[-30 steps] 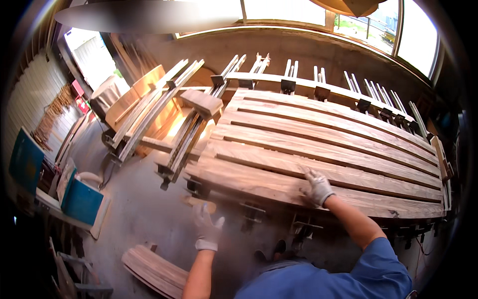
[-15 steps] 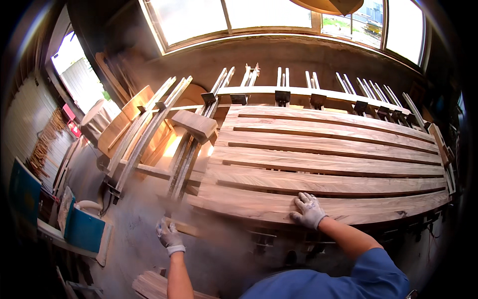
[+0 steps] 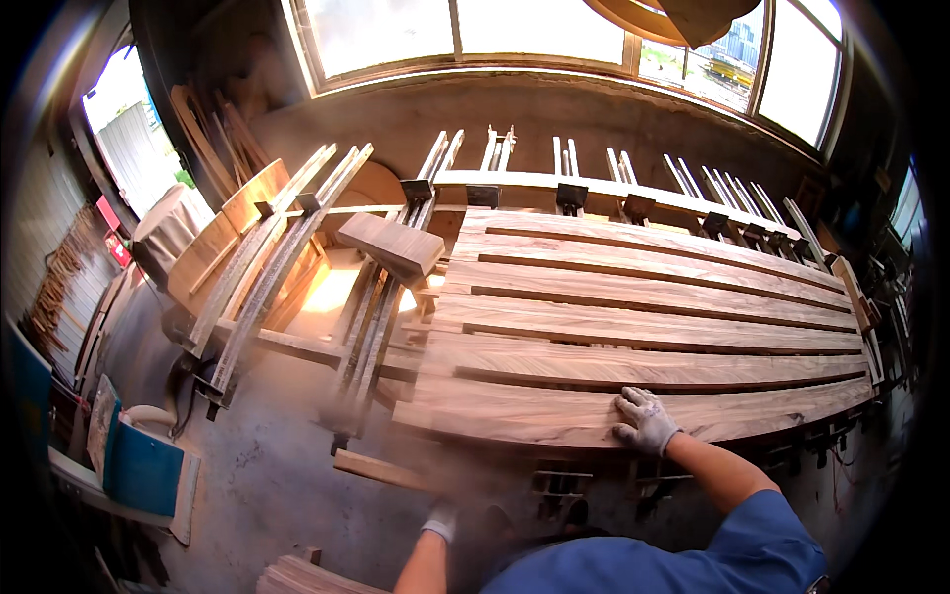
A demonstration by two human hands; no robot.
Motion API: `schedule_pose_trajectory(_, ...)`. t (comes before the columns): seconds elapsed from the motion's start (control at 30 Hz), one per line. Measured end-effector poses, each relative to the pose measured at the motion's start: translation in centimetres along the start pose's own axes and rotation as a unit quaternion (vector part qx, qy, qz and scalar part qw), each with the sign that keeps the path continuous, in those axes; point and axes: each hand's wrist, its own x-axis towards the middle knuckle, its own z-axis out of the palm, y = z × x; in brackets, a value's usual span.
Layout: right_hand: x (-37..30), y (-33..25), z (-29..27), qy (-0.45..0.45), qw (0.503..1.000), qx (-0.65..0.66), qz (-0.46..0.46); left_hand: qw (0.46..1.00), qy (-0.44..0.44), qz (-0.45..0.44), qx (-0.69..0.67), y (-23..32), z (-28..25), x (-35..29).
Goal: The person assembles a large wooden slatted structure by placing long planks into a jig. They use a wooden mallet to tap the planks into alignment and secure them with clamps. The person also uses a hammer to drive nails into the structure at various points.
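At four o'clock, only the right hand (image 3: 648, 424) plainly touches the front board (image 3: 534, 412), lying open; the left hand (image 3: 441, 520) has swung to six, near the wood strip (image 3: 379, 469), grip too blurred to tell.

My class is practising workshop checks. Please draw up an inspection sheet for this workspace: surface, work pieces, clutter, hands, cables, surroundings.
Surface: bar clamps lie left of the slatted wooden panel; others jut past its far edge.
Work pieces: the panel has long boards with dark gaps between.
Clutter: wood block over the clamps left of the panel; stacked boards at the lower edge.
Hands: right hand gloved, open on the front board; left hand gloved, blurred, fingers unclear.
Cables: nothing seen for certain.
Surroundings: windows behind; teal object at left.
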Motion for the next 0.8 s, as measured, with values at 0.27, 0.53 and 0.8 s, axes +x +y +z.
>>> schedule_pose_trajectory(0.27, 0.0, -0.4, 0.2, 0.0, 1.0, 0.004, 0.003, 0.573, 0.324, -0.014, -0.753, 8.0, -20.0, -6.8)
schedule_pose_trajectory(0.53, 0.2, 0.3, 0.5, 0.011, 1.0, 0.0, 0.011, 0.504, 0.285, -0.221, -0.785, -7.3, -12.1, 1.7)
schedule_pose_trajectory(0.8, -0.6, 0.3, 0.1, 0.005, 1.0, 0.004, 0.026, 0.988, 0.072, 0.096, -0.094, 11.6, -8.9, -1.4)
